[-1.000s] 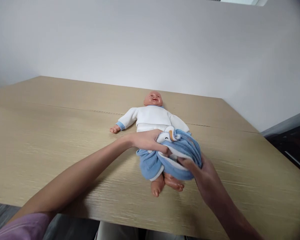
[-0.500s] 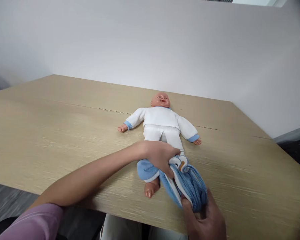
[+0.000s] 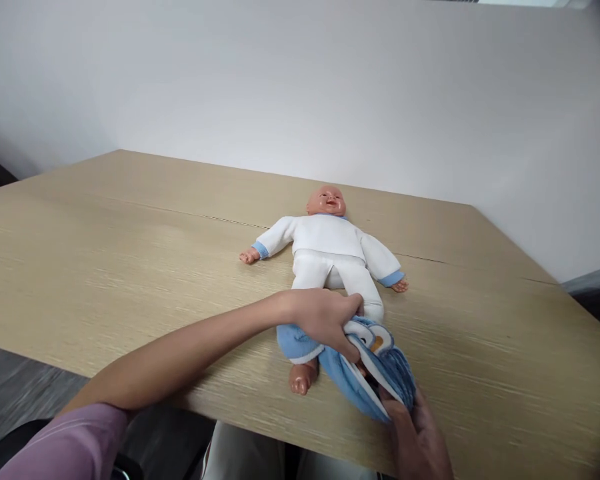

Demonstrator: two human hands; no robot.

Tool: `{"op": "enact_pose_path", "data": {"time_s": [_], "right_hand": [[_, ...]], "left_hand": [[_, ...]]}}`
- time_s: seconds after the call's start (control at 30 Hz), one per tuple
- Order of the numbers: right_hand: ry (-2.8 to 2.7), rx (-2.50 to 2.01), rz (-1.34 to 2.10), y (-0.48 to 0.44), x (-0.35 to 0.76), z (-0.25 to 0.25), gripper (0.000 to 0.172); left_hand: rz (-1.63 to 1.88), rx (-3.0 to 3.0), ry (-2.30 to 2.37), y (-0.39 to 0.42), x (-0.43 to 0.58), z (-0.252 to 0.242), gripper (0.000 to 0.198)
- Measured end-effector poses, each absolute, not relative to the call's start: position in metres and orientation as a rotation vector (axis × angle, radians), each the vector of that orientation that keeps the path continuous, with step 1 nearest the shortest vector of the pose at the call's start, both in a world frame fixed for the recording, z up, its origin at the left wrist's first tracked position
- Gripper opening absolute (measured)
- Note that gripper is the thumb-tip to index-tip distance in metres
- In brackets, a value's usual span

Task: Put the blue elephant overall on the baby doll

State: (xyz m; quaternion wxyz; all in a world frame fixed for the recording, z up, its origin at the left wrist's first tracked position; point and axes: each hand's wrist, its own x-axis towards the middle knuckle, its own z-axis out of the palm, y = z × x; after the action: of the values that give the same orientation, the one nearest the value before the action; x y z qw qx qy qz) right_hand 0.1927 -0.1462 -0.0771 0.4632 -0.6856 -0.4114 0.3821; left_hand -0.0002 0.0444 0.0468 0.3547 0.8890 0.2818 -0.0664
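Observation:
A baby doll (image 3: 330,235) in a white top and white leggings lies on its back on the table, head away from me. Blue plush doll pants (image 3: 347,383) with a penguin face patch are partly on its lower legs. One pant leg sits round the shin on the left, and the bare foot sticks out of the cuff. My left hand (image 3: 327,323) reaches across the legs and grips the pants by the patch, near the other shin. My right hand (image 3: 420,430) holds the bunched other pant leg, its thumb in the opening. The doll's other foot is hidden in the fabric.
The wooden table (image 3: 130,267) has a seam running across it. A pale wall (image 3: 300,87) rises behind its far edge. My lap (image 3: 250,453) is below the near edge.
The doll's leg on the right has swung a little outward to the right. My right hand has shifted slightly right, and the pants' opening gapes wider. The view has turned slightly.

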Motion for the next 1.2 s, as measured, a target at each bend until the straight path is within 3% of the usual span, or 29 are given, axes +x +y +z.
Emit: {"op": "enact_pose_path", "data": {"time_s": [0.3,0.67,0.87,1.03,1.2], "right_hand": [[-1.126,-1.668,1.072,-0.115,0.205,-0.070,0.066],[-1.124,-1.583,1.203,-0.110,0.196,-0.056,0.058],[-1.164,-1.386,0.974,-0.092,0.205,-0.049,0.062],[-1.387,-1.508,0.909,-0.081,0.221,-0.038,0.048],[-1.801,-1.512,0.923,-0.060,0.245,-0.021,0.037]], "left_hand": [[0.167,2.041,0.665,0.038,-0.026,0.040,0.068],[0.355,1.911,0.645,0.023,-0.035,0.038,0.064],[0.456,1.902,0.547,0.026,-0.039,0.030,0.060],[0.529,1.979,0.524,0.031,-0.039,0.023,0.028],[0.563,2.162,0.549,0.033,-0.040,0.018,0.024]]}}
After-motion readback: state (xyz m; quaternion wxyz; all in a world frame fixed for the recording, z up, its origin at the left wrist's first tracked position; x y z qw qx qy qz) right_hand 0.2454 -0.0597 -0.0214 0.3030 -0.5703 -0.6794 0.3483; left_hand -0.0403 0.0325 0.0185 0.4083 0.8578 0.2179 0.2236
